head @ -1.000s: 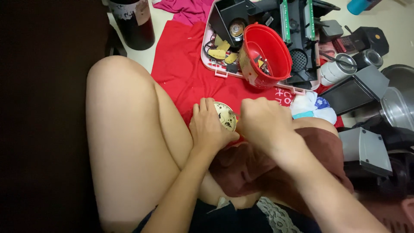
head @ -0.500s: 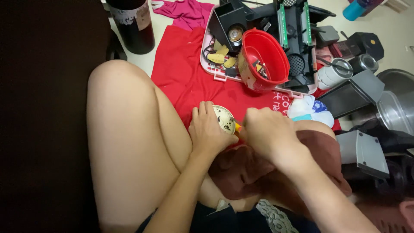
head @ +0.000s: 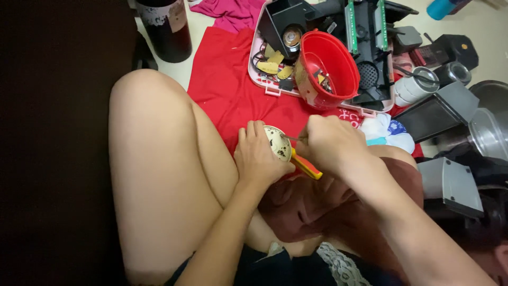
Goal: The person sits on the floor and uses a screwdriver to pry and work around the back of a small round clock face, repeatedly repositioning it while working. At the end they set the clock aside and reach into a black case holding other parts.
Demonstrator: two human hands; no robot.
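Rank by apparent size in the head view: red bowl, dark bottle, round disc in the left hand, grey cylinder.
1. red bowl
2. dark bottle, cropped by the frame, so unsure
3. grey cylinder
4. round disc, partly hidden by the left hand

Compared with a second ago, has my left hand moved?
No. The left hand still holds the round speckled part in the same spot against the red cloth, below the red bowl; the right hand works a yellow-handled tool on it.

Bare red cloth (head: 227, 95) ahead; red bowl (head: 330, 71) (tilted) and grey parts (head: 439, 108) rightward.
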